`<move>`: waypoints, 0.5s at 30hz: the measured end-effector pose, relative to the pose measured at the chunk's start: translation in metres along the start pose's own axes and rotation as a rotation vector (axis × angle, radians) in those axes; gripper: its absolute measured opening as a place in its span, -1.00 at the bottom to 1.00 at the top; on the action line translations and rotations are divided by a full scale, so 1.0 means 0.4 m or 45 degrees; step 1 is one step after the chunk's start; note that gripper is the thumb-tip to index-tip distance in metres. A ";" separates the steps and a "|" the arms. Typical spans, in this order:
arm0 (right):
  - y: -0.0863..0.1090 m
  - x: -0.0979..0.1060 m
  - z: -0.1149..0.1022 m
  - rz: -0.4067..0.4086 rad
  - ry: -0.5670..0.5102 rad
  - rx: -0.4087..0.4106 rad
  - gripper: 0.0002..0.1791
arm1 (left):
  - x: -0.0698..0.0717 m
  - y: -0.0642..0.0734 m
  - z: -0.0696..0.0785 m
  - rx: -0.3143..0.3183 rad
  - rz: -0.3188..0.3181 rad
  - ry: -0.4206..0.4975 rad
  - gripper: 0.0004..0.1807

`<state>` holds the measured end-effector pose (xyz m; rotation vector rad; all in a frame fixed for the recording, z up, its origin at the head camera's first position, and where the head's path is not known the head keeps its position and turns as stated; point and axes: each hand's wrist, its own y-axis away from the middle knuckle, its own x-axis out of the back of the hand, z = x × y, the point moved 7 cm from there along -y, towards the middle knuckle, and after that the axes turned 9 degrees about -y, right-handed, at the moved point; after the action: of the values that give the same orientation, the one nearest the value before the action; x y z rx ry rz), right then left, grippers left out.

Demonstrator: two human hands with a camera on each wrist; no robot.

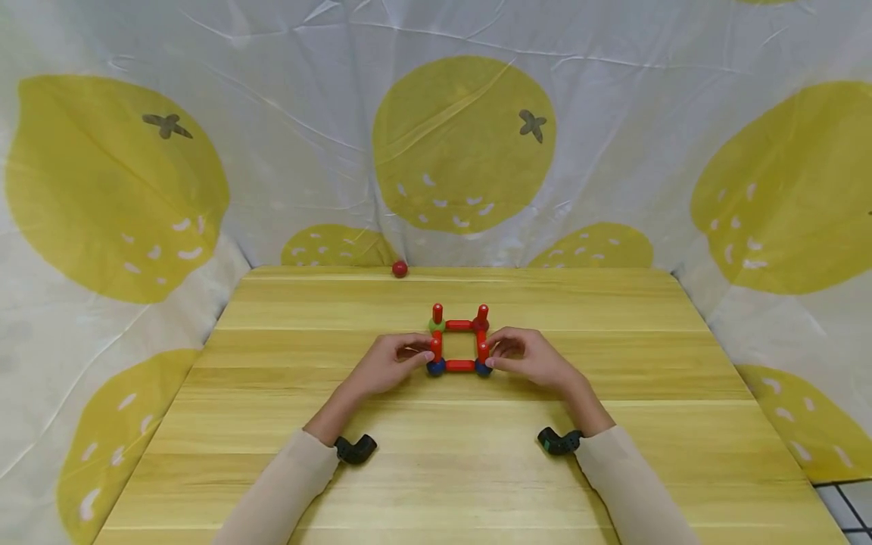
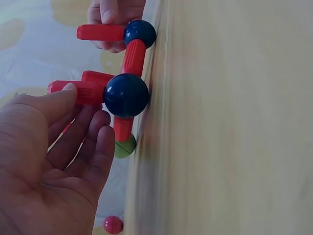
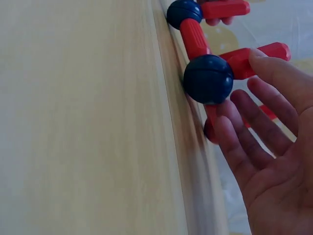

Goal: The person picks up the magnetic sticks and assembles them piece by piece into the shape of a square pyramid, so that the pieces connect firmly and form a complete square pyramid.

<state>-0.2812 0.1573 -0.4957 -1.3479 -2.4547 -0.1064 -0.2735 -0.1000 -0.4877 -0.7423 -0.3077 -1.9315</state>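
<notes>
A square of red rods (image 1: 459, 365) joined by balls lies on the wooden table. Its near corners are a blue ball (image 1: 436, 368) at left and another blue ball (image 1: 484, 369) at right. A green ball (image 1: 432, 326) and a dark red ball (image 1: 485, 325) form the far corners. From each ball a short red rod stands upright. My left hand (image 1: 385, 365) pinches the near-left upright rod (image 2: 90, 93) between thumb and fingers, just above its ball. On the opposite side, my right hand (image 1: 538, 359) pinches the near-right upright rod (image 3: 242, 63) the same way.
A loose red ball (image 1: 400, 269) sits at the table's back edge, left of centre. Behind the wooden table (image 1: 436, 477) hangs a white cloth (image 1: 293, 136) printed with yellow fruit. Black wrist devices (image 1: 356, 450) are worn on both arms.
</notes>
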 end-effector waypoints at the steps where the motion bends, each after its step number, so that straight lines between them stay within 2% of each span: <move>1: -0.003 -0.002 -0.003 0.001 0.017 0.013 -0.69 | -0.001 -0.002 0.001 0.002 0.004 -0.015 -0.66; 5: -0.014 -0.012 -0.011 0.002 0.036 0.063 -0.69 | -0.006 -0.010 0.005 0.005 0.019 -0.053 -0.66; 15: -0.042 -0.027 0.000 0.119 0.088 -0.004 -0.75 | -0.020 -0.035 0.020 0.001 0.096 -0.160 -0.65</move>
<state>-0.2899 0.1395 -0.4977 -1.4336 -2.3321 -0.1320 -0.2805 -0.0835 -0.4850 -0.8647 -0.3526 -1.8176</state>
